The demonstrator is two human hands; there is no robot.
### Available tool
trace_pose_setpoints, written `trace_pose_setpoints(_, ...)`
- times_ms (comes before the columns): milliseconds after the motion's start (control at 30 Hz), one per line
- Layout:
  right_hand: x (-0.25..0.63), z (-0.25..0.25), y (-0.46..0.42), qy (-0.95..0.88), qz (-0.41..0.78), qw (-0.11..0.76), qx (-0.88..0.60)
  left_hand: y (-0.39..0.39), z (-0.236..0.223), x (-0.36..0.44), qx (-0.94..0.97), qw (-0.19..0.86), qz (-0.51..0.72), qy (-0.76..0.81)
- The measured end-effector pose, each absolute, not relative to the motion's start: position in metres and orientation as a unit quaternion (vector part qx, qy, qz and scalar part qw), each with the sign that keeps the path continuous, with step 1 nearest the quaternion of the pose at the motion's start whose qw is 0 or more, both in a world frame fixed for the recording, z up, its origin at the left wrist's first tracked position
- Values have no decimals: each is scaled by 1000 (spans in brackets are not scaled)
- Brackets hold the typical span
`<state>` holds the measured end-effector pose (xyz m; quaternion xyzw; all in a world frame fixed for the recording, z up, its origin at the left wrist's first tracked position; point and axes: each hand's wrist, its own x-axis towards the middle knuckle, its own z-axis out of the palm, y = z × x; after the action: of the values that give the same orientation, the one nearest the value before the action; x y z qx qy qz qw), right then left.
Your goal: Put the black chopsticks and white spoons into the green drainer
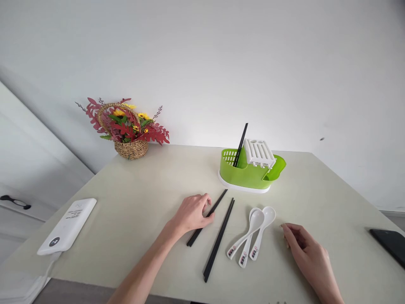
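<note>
My left hand [193, 213] is closed around the middle of a pair of black chopsticks [219, 199], which lies slanted on the table. Part of that pair is hidden under the fingers. A second pair of black chopsticks [220, 240] lies just to its right. Beside these are three white spoons [257, 228], overlapping, bowls pointing away from me. To the right of the spoons my right hand [308, 253] rests on the table, fingers curled in, with nothing visible in it. Behind them stands a green utensil holder [242, 176] with black chopsticks [241, 145] leaning in its left compartment.
The holder has a white slotted top [259, 152] and a white base. A wicker basket [131, 149] of artificial flowers sits at the back left. A white power bank [68, 226] with a cable lies on the left, a black phone [390, 245] at the right edge.
</note>
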<state>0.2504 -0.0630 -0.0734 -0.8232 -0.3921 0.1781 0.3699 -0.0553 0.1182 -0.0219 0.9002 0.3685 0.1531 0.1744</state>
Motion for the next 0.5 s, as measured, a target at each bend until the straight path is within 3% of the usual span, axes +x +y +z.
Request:
trace_pose_setpoints(233, 252, -75, -63, -402, 165, 379, -817, 122, -19, -57, 877, 169, 163, 418)
trace_pose_setpoints(500, 252, -75, -65, -377, 187, 359, -833, 132, -33, -61, 846, 31, 166, 506)
